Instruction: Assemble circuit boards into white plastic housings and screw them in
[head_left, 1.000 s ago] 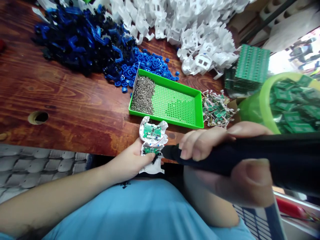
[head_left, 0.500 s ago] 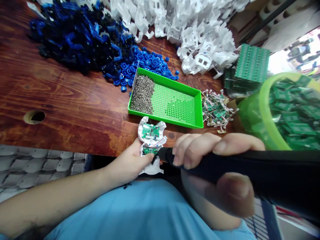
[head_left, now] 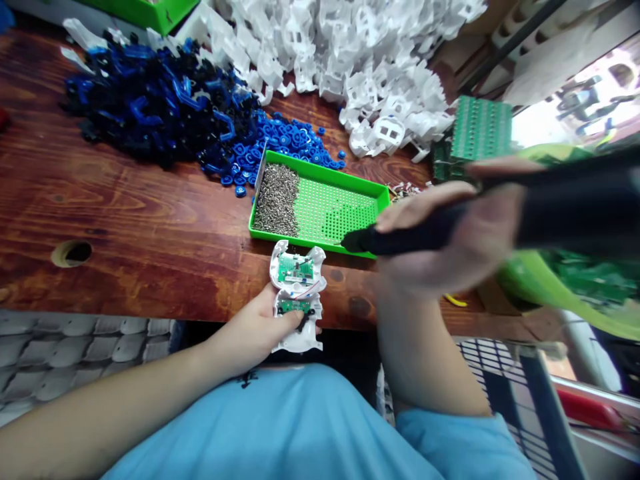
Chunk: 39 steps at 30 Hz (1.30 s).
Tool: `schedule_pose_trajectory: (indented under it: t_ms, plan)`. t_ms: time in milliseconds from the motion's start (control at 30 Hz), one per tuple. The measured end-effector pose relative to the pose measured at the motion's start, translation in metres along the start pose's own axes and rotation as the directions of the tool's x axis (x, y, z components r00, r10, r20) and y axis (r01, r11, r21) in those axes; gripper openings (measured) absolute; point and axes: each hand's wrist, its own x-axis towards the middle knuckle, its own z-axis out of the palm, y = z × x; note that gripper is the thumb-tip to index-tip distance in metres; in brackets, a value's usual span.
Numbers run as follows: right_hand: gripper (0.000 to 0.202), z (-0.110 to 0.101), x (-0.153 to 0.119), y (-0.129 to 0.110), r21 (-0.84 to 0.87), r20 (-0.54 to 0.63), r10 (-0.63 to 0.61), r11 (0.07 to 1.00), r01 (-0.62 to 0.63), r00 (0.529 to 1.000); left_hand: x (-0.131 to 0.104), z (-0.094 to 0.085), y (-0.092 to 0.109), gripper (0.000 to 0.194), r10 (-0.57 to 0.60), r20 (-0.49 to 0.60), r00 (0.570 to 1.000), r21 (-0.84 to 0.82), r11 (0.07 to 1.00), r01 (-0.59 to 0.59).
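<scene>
My left hand (head_left: 265, 327) grips a white plastic housing (head_left: 299, 343) at the table's front edge, its thumb lying over the lower part. Green circuit boards (head_left: 296, 269) sit inside the housing, and a thin red wire crosses its middle. My right hand (head_left: 450, 233), smeared by motion, is wrapped round a black electric screwdriver (head_left: 410, 241). The tool's tip is over the near right rim of a green tray (head_left: 345, 175), apart from the housing. Small metal screws (head_left: 277, 200) are heaped in the tray's left end.
Behind the tray lie blue buttons (head_left: 287, 137), a pile of black and blue parts (head_left: 160, 110) and many white shells (head_left: 370, 73). Stacked green board panels (head_left: 481, 127) stand at the right, near a translucent green tub (head_left: 540, 280) of boards. A round hole (head_left: 75, 253) pierces the table's left side.
My right hand has lifted the screwdriver off the housing and carried it up to the tray's near right rim. My left hand still holds the housing in nearly the same place.
</scene>
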Motion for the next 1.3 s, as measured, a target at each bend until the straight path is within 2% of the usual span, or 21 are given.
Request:
schedule_pose_trajectory:
  t_ms: [67,100,200,400,500,567,700,900,1000,1100,1167,1200,1300]
  plan:
    - [0.011,0.005,0.008,0.027,-0.012,-0.025,-0.041,0.999,0.041,0.999,0.000,0.001,0.000,0.045,-0.008,-0.007,1.000,-0.029,1.000,0.008]
    - [0.012,0.007,0.009,0.038,-0.033,-0.002,-0.028,0.999,0.028,1.000,0.000,0.001,-0.001,0.045,-0.010,-0.009,1.000,-0.040,0.999,0.009]
    - [0.017,0.011,0.008,0.056,-0.090,0.041,0.004,0.996,0.000,0.999,0.001,-0.001,-0.002,0.044,-0.006,-0.009,1.000,-0.063,0.998,0.005]
    - [0.023,0.010,0.005,0.056,-0.229,-0.004,0.076,0.971,-0.075,0.997,0.002,-0.004,-0.006,0.047,0.004,-0.009,1.000,-0.068,0.998,-0.005]
    - [0.030,0.010,0.006,0.056,-0.226,-0.004,0.120,0.967,-0.118,0.993,0.003,-0.004,-0.006,0.049,0.002,-0.007,1.000,-0.060,0.998,-0.002]
    - [0.030,0.010,0.005,0.057,-0.173,0.002,0.113,0.979,-0.111,0.994,0.003,-0.004,-0.005,0.051,-0.003,-0.005,1.000,-0.059,0.998,0.003]
    - [0.016,0.009,0.004,0.060,-0.098,0.036,0.033,0.995,-0.029,0.999,0.003,-0.003,-0.002,0.049,-0.008,-0.005,1.000,-0.060,0.998,0.008]
    - [0.018,0.009,0.002,0.063,-0.265,0.032,0.041,0.964,-0.031,0.999,0.002,-0.002,-0.001,0.043,-0.015,0.013,1.000,-0.063,0.998,0.015]
    - [0.010,0.010,0.006,0.050,-0.228,-0.008,0.064,0.972,-0.064,0.998,0.002,-0.003,-0.002,0.041,-0.003,0.024,1.000,-0.058,0.998,0.004]
    - [0.004,0.008,0.009,0.019,-0.142,-0.092,0.021,0.989,-0.034,0.996,0.001,-0.004,-0.004,0.040,0.021,0.007,1.000,-0.014,1.000,-0.020]
    - [0.012,0.004,0.006,-0.008,-0.097,-0.033,0.047,0.994,-0.050,0.998,0.001,-0.006,-0.005,0.041,0.039,-0.005,0.999,0.017,0.999,-0.039]
    - [0.018,0.002,0.003,-0.021,-0.074,0.041,0.097,0.993,-0.094,0.994,0.001,-0.006,-0.005,0.042,0.049,-0.004,0.999,0.028,0.998,-0.048]
    - [0.027,0.002,-0.010,-0.053,-0.101,0.206,0.281,0.959,-0.266,0.937,0.002,-0.008,-0.007,0.046,0.074,0.012,0.997,0.044,0.996,-0.074]
